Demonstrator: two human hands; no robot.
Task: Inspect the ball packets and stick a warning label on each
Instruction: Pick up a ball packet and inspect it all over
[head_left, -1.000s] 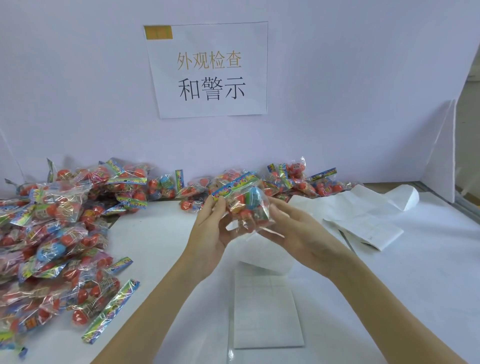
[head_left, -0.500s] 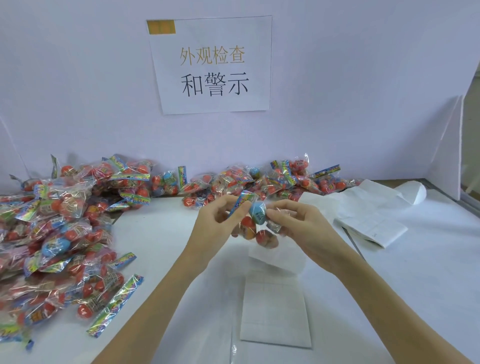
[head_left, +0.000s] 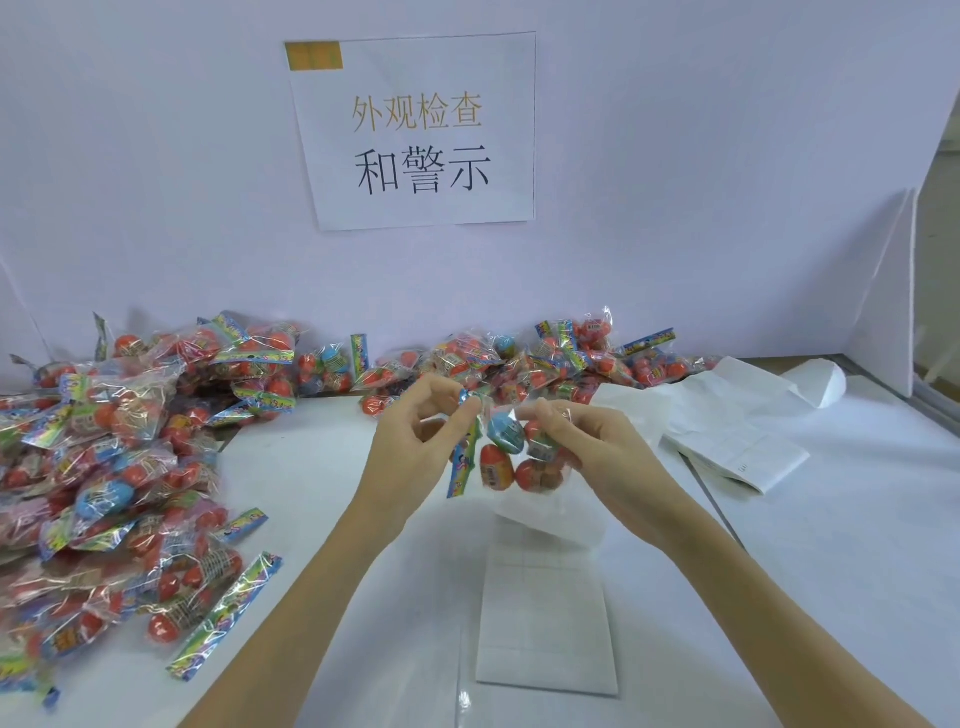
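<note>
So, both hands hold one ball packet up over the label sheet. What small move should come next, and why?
Probably the right hand should let go and reach down to the label sheet below for a label, while the left hand keeps pinching the ball packet by its printed header. No label is visible on the side facing the camera.

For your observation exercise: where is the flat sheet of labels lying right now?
In the head view the label sheet lies flat on the white table, low and centre, between the forearms, below the ball packet.
</note>
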